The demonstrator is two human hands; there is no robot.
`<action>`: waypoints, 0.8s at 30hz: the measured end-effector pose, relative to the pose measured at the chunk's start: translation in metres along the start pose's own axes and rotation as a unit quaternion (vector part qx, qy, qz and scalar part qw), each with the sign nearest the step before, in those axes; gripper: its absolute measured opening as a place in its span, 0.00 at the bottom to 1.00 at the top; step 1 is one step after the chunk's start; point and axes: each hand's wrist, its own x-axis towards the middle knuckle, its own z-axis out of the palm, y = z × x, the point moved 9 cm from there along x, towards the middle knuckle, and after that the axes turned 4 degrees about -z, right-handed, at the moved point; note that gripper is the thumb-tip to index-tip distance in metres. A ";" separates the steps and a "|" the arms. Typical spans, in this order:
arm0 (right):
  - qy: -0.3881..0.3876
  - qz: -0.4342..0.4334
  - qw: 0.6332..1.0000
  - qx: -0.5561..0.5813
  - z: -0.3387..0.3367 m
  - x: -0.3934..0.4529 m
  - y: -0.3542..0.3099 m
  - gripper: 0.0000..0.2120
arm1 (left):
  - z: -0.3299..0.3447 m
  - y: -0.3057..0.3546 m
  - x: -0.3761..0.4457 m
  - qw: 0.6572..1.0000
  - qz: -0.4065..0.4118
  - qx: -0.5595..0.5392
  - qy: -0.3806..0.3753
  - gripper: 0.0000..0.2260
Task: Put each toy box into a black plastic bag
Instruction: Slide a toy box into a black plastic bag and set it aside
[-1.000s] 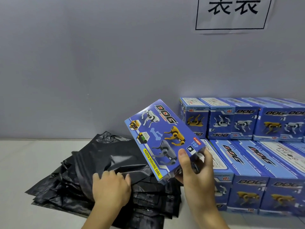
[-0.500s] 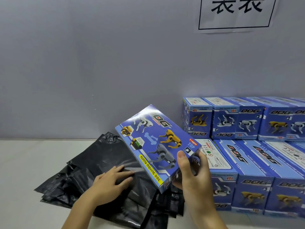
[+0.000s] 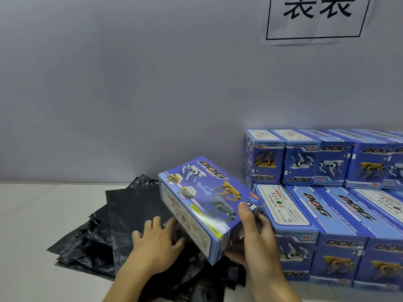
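My right hand [image 3: 255, 234] grips the near end of a blue toy box [image 3: 202, 203] printed with robot dogs, thumb on its top face. The box is tilted and hangs just above a pile of black plastic bags [image 3: 122, 216] on the table. My left hand [image 3: 157, 243] lies on the top bag with fingers spread, its fingertips next to the box's lower side. Whether it pinches the bag is hidden.
Several identical blue toy boxes [image 3: 327, 205] are stacked in rows at the right against the grey wall. A white table [image 3: 32, 214] extends to the left of the bags. A paper sign [image 3: 316, 18] hangs on the wall above the boxes.
The box has come down and tilted flatter, closer to the bags. My left hand has shifted right over the top bag, up to the box's side.
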 end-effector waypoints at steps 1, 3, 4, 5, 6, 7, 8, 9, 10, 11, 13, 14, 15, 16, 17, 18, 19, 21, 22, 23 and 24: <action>-0.005 0.023 1.000 0.007 0.001 -0.001 0.006 0.35 | 0.003 -0.001 0.001 0.999 0.030 -0.019 -0.033 0.27; -0.017 0.071 0.997 0.032 0.005 -0.001 0.018 0.33 | 0.008 -0.010 0.002 0.994 0.057 -0.032 -0.088 0.37; -0.026 0.090 0.995 0.044 0.008 -0.002 0.022 0.29 | 0.008 -0.014 0.002 0.993 0.060 -0.034 -0.097 0.38; -0.034 0.096 0.994 0.049 0.010 -0.002 0.024 0.25 | 0.007 -0.016 0.003 0.993 0.064 -0.042 -0.093 0.37; -0.039 0.095 0.994 0.047 0.010 -0.003 0.023 0.23 | 0.005 -0.016 0.004 0.993 0.067 -0.057 -0.077 0.33; -0.043 0.093 0.994 0.037 0.009 -0.002 0.022 0.21 | 0.000 -0.016 0.004 0.992 0.070 -0.088 -0.049 0.27; -0.046 0.089 0.995 0.022 0.008 -0.001 0.020 0.20 | -0.005 -0.018 0.006 0.990 0.061 -0.126 -0.024 0.20; -0.051 0.084 0.995 0.006 0.006 0.000 0.018 0.20 | -0.010 -0.023 0.008 0.984 0.046 -0.170 -0.002 0.15; -0.063 0.079 0.995 -0.003 0.006 0.001 0.015 0.20 | -0.013 -0.029 0.010 0.975 0.032 -0.220 0.011 0.11; -0.075 0.084 0.994 -0.004 0.006 0.001 0.015 0.21 | -0.018 -0.034 0.011 0.962 0.024 -0.273 0.022 0.07; -0.105 0.117 0.988 -0.002 0.006 -0.002 0.016 0.26 | -0.028 -0.045 0.011 0.930 0.008 -0.365 0.051 0.03; -0.124 0.140 0.982 0.003 0.009 -0.005 0.013 0.28 | -0.034 -0.055 0.011 0.911 -0.013 -0.405 0.076 0.08; -0.155 0.162 0.975 0.003 0.016 -0.009 0.011 0.27 | -0.038 -0.064 0.010 0.888 -0.035 -0.449 0.097 0.14; -0.210 0.137 0.968 0.016 0.021 -0.020 0.007 0.23 | -0.041 -0.070 0.009 0.873 -0.044 -0.474 0.106 0.16; -0.252 0.099 0.962 0.032 0.022 -0.022 0.006 0.21 | -0.043 -0.073 0.010 0.869 -0.033 -0.482 0.108 0.12; -0.210 0.100 0.971 0.056 0.015 -0.011 0.008 0.20 | -0.045 -0.072 0.012 0.872 -0.017 -0.479 0.098 0.07; -0.192 0.137 0.970 0.064 0.017 -0.007 0.010 0.19 | -0.046 -0.073 0.012 0.873 -0.010 -0.478 0.093 0.06; -0.194 0.164 0.967 -0.013 0.017 -0.009 0.018 0.18 | -0.051 -0.079 0.011 0.877 -0.009 -0.467 0.113 0.09; -0.228 0.157 0.958 -0.067 0.019 -0.016 0.022 0.17 | -0.053 -0.081 0.010 0.878 -0.008 -0.461 0.129 0.11; -0.282 0.137 0.938 -0.145 0.024 -0.025 0.023 0.18 | -0.056 -0.081 0.009 0.876 -0.003 -0.461 0.140 0.12; -0.278 0.173 0.928 -0.180 0.025 -0.026 0.026 0.20 | -0.058 -0.079 0.008 0.875 0.004 -0.462 0.147 0.12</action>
